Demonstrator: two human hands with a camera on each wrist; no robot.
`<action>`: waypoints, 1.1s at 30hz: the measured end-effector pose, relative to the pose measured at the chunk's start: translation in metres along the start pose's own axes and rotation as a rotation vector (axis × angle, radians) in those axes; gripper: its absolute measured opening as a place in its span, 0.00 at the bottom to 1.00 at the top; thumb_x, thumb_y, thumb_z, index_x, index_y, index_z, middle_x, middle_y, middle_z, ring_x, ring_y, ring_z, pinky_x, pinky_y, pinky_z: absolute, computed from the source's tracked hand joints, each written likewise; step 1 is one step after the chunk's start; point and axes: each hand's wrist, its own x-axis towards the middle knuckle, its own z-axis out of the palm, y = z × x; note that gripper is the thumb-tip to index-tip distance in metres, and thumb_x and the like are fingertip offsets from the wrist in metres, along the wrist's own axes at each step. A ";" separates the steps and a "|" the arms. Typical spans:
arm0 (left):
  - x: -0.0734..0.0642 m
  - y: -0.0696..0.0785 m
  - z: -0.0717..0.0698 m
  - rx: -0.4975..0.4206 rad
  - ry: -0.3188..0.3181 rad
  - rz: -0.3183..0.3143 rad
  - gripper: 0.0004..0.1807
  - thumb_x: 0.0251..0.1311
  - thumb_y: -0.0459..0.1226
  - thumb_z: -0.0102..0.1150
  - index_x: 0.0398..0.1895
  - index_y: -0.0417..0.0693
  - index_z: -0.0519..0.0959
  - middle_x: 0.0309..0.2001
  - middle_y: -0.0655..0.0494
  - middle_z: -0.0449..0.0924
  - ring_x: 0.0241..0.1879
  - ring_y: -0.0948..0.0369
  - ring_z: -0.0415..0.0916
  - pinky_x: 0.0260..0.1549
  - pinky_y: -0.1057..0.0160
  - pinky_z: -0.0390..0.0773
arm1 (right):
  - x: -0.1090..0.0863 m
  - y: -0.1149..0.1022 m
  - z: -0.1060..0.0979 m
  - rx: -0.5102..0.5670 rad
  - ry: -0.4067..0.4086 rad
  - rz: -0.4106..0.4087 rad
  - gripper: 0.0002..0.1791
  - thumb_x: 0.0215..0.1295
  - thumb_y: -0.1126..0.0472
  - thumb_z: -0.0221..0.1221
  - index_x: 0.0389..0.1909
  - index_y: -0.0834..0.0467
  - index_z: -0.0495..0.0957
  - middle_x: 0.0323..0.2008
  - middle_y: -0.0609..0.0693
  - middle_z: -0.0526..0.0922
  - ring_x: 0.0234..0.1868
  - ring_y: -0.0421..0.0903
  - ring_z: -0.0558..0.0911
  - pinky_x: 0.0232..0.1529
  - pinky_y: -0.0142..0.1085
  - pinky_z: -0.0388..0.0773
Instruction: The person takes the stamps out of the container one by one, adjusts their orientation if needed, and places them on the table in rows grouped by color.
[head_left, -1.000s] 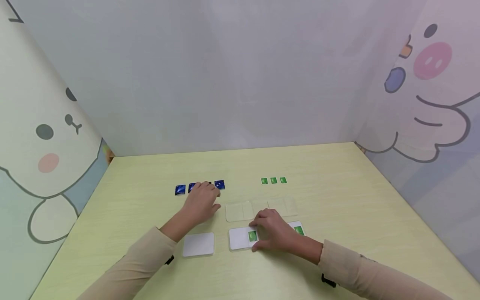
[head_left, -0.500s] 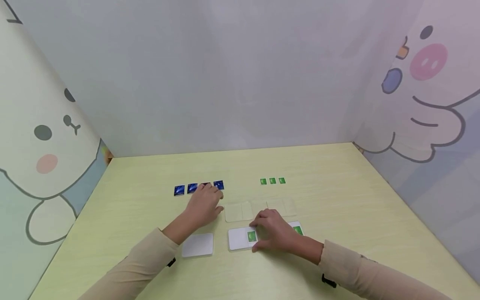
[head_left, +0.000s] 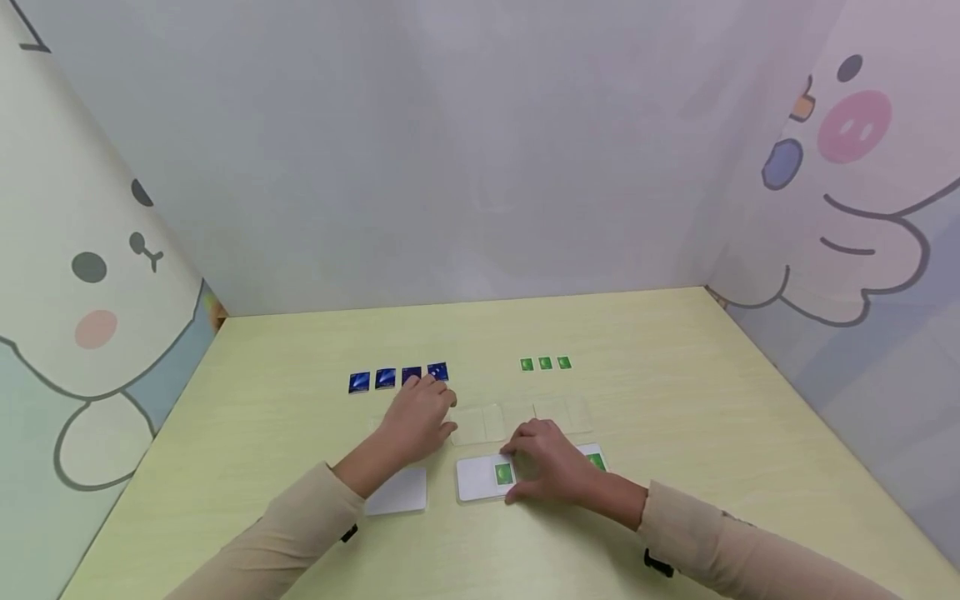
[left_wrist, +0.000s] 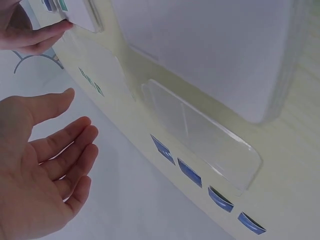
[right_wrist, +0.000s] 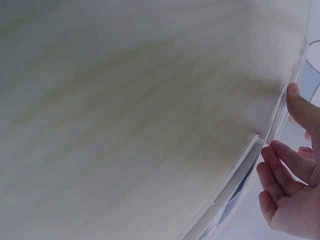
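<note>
My right hand spans the middle white card stack, thumb on its near edge and fingertips on its far edge. A small green square lies on that stack. The right wrist view shows the thumb and fingertips along a thin clear edge. My left hand hovers holding nothing, fingers loosely bent, just in front of a row of small blue squares. Beneath its wrist lies another white card stack, with a clear lid beyond it in the left wrist view.
Farther back lie 3 small green squares. More clear lids lie flat behind the stacks. A further green square shows on a white stack right of my right hand. Upright panels border the pale table.
My left hand has drifted right and slightly nearer, uncovering more of the blue squares and covering part of the left white stack. My right hand keeps its place.
</note>
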 end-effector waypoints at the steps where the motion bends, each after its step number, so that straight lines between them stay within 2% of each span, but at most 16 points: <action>1: 0.000 0.001 0.001 -0.002 -0.005 -0.001 0.14 0.54 0.44 0.68 0.39 0.45 0.82 0.41 0.53 0.84 0.44 0.55 0.75 0.46 0.56 0.70 | 0.000 0.000 0.000 0.003 -0.003 0.004 0.30 0.39 0.42 0.75 0.43 0.54 0.84 0.40 0.43 0.82 0.43 0.39 0.75 0.54 0.41 0.70; 11: 0.001 0.009 0.000 -0.020 -0.036 -0.031 0.16 0.55 0.45 0.67 0.42 0.45 0.82 0.43 0.53 0.84 0.47 0.55 0.74 0.50 0.56 0.71 | 0.000 0.001 0.000 0.011 -0.023 0.021 0.30 0.39 0.42 0.75 0.43 0.54 0.84 0.41 0.43 0.82 0.44 0.38 0.75 0.55 0.41 0.70; 22: 0.000 0.013 0.004 -0.004 -0.024 -0.002 0.16 0.55 0.46 0.67 0.40 0.46 0.82 0.42 0.54 0.83 0.46 0.56 0.74 0.51 0.55 0.71 | 0.001 0.002 0.002 0.014 -0.039 0.019 0.30 0.39 0.42 0.75 0.44 0.54 0.83 0.41 0.42 0.82 0.45 0.38 0.74 0.56 0.42 0.69; 33: -0.003 0.019 0.006 -0.013 -0.042 -0.001 0.18 0.55 0.47 0.66 0.43 0.46 0.82 0.42 0.54 0.83 0.44 0.57 0.73 0.49 0.57 0.71 | 0.002 0.001 0.001 0.032 -0.037 0.012 0.30 0.40 0.43 0.75 0.44 0.55 0.83 0.41 0.43 0.82 0.45 0.39 0.75 0.56 0.42 0.70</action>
